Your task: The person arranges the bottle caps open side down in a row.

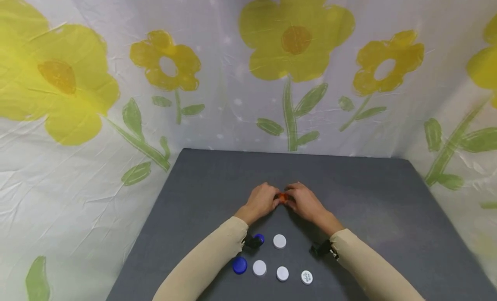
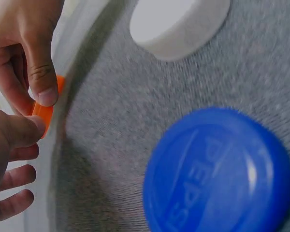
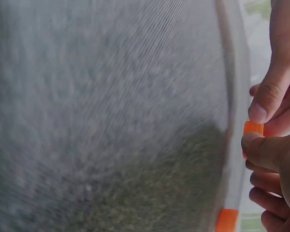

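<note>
An orange cap [image 1: 283, 198] is pinched between both hands over the far middle of the grey table. My left hand [image 1: 263, 200] grips it from the left with thumb and fingers. From the right, my right hand [image 1: 305, 202] pinches the same cap. In the left wrist view, the cap [image 2: 47, 112] shows edge-on between the two thumbs. The right wrist view shows both thumbs close together on the cap [image 3: 253, 127], while much of it is hidden by fingers. A second orange piece [image 3: 227, 220] shows at that view's lower edge.
Nearer on the table [image 1: 217, 184] lie a blue cap [image 1: 259, 238] marked PEPSI, beside a white cap [image 1: 279, 241]. Closer still, a row holds a blue cap [image 1: 239, 265], two white caps [image 1: 259, 268] and a printed white cap [image 1: 306, 277]. Flowered curtains [image 1: 217, 76] surround the table.
</note>
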Motion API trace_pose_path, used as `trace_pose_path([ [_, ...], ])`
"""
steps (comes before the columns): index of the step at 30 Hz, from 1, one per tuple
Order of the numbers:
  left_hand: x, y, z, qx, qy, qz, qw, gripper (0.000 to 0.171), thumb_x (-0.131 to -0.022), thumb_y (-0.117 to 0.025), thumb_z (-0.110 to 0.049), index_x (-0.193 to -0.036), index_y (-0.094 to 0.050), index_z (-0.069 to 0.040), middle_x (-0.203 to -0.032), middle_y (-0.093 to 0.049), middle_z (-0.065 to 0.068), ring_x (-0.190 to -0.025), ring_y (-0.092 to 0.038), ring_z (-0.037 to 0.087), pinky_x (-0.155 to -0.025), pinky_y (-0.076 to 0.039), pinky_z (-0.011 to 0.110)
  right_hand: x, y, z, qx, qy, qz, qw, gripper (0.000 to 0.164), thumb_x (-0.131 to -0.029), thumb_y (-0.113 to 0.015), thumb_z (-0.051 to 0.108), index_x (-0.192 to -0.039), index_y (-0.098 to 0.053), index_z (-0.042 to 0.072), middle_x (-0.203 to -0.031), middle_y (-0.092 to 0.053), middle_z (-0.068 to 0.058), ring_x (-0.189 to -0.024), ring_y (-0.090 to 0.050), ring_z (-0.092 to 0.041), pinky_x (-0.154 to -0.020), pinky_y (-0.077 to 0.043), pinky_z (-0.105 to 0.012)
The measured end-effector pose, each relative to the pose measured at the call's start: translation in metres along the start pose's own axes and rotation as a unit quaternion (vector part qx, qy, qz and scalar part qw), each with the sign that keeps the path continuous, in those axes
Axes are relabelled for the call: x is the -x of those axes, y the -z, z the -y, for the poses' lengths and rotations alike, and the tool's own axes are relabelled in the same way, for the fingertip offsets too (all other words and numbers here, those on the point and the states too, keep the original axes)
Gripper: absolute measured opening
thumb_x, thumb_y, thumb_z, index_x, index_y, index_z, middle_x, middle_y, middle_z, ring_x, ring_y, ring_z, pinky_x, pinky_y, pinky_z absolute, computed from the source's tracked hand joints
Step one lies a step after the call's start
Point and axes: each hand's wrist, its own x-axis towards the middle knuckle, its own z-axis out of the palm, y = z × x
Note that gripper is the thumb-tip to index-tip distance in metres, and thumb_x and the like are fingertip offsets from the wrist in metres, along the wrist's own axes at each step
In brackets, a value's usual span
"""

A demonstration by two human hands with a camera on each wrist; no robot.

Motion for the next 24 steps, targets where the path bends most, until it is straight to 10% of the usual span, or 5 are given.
trace_pose_path([
  [24,0.048,0.061,-0.025,0.041,-0.091,-0.091,0.9909,0.021,-0.096,-0.086,-0.025,-0.116,-0.084,-0.018,-0.109,-0.084,-0.005,-0.099,-0.073,0.018,-0.087,-0.060,0.035,0.028,0.046,0.045,0.005,0.049,-0.075,0.996,0.026,-0.083,-0.092,0.001,-0.107,-0.083,0.002,-0.127,-0.075,-0.022,-0.120,-0.072,-0.042,-0.114,-0.050,-0.062],
])
